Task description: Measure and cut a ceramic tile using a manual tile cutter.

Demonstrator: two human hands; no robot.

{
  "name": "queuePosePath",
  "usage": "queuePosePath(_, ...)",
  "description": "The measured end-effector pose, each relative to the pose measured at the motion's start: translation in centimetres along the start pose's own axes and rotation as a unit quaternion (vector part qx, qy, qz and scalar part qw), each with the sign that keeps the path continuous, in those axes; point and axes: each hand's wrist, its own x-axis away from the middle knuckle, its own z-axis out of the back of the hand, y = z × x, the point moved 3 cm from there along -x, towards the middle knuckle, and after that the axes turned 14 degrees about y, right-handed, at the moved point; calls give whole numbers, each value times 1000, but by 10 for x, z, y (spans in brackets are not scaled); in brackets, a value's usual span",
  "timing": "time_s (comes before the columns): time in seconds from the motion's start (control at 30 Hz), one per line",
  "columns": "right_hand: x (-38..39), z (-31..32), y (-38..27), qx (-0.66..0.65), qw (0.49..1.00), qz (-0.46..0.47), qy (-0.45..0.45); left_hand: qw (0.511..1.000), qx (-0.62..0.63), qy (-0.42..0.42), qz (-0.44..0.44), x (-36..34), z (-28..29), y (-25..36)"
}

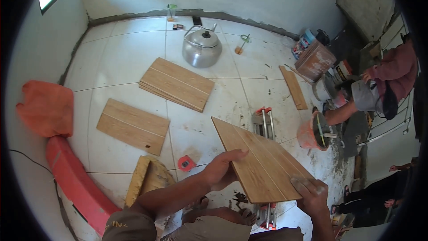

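Note:
My left hand (220, 169) grips the left edge of a wood-patterned plank tile (252, 160), thumb over its top. My right hand (312, 194) is closed on the tile's lower right corner. The tile is held tilted over a metal tile cutter (265, 120) with rails, which it partly hides. A stack of similar tiles (176, 82) lies beyond, and another tile with a dark spot (131, 125) lies to the left. A red tape measure (186, 163) rests left of my left hand, near a worn yellow object (138, 183).
A steel kettle (200, 56) stands behind the stack. At left, an orange bundle (44, 107) and red curved piece (76, 178) lie by the wall. A bucket (307, 131), clutter and narrow tile (292, 87) are at right, where two people (392, 71) (379, 196) are partly visible.

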Motion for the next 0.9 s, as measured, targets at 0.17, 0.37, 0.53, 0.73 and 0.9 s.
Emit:
queuePosePath(0.17,-32,-78,-13,-103,988,100,52,995,73,62,-19,-15,93,-8)
queuePosePath(0.37,-27,-141,-28,-155,975,146,70,978,134,80,-136,-12,138,-16)
queuePosePath(0.53,-2,-168,-41,-178,972,138,66,970,128,129,-162,-32,190,-48)
queuePosePath(0.73,37,-192,-43,-186,972,129,61,977,103,104,-156,-50,211,-83)
queuePosePath(0.9,51,-204,-48,-205,970,115,56,979,126,104,-118,-51,226,-105)
